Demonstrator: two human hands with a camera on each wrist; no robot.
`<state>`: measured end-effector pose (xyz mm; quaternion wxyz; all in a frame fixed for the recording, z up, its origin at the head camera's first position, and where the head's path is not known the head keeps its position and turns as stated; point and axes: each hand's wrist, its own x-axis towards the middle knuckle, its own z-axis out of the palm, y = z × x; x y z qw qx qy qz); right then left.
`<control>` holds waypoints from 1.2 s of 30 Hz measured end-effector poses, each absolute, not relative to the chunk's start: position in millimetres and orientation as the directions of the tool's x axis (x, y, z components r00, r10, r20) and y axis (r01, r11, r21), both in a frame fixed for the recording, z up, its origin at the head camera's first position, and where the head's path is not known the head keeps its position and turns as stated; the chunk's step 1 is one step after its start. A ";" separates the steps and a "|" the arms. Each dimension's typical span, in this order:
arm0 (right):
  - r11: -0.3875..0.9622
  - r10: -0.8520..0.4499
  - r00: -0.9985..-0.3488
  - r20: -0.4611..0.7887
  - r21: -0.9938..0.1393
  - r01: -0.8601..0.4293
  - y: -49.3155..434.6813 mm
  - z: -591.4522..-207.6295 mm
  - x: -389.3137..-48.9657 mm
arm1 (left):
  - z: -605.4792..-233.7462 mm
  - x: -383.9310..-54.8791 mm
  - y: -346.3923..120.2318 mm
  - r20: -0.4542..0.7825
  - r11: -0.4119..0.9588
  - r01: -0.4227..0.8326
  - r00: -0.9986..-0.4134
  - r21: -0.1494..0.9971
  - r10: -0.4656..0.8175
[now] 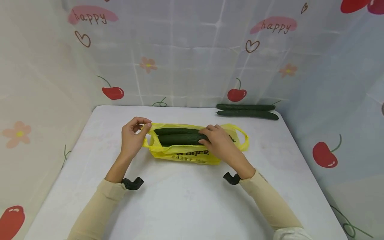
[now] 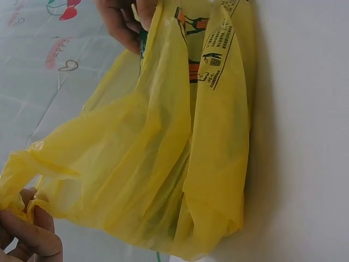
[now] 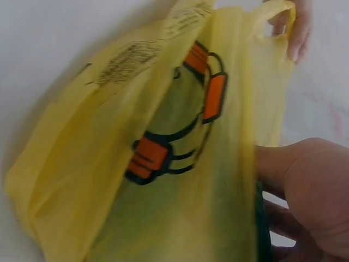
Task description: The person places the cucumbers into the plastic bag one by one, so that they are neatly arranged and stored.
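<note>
A yellow plastic bag (image 1: 162, 155) with printed lettering lies on its side across the table, its mouth spread open. Two long dark green cucumbers (image 1: 180, 139) show side by side inside the opening. My left hand (image 1: 132, 138) pinches the bag's left handle (image 2: 19, 174) between thumb and fingers. At the right part of the opening, my right hand (image 1: 220, 141) grips the nearer cucumber, thumb on the near side and fingers over the top. That hand hides the cucumbers' right ends. The bag's right handle (image 1: 246, 141) loops loose beyond it.
Two more cucumbers (image 1: 247, 114) lie parallel at the table's back right corner. The white table (image 1: 180, 200) meets a printed curtain (image 1: 186, 76) at the back, with more curtain on both sides. Black curved pieces (image 1: 133, 183) sit at both wrists.
</note>
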<state>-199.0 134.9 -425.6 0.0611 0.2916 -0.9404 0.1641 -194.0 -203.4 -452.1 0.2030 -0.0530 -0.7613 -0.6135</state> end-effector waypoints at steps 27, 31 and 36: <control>0.810 -0.499 -0.853 0.156 -0.265 -0.523 142.3 -454.4 -227.3 | -456.5 -192.6 -201.9 0.365 0.243 0.319 -0.915 0.916 -0.173; 0.815 -0.501 -0.849 0.166 -0.240 -0.528 142.0 -456.4 -228.7 | -457.5 -192.7 -202.1 0.363 0.244 0.318 -0.916 0.916 -0.169; 0.825 -0.476 -0.863 0.167 -0.253 -0.504 140.3 -456.4 -230.7 | -456.2 -193.4 -202.3 0.364 0.241 0.320 -0.915 0.916 -0.171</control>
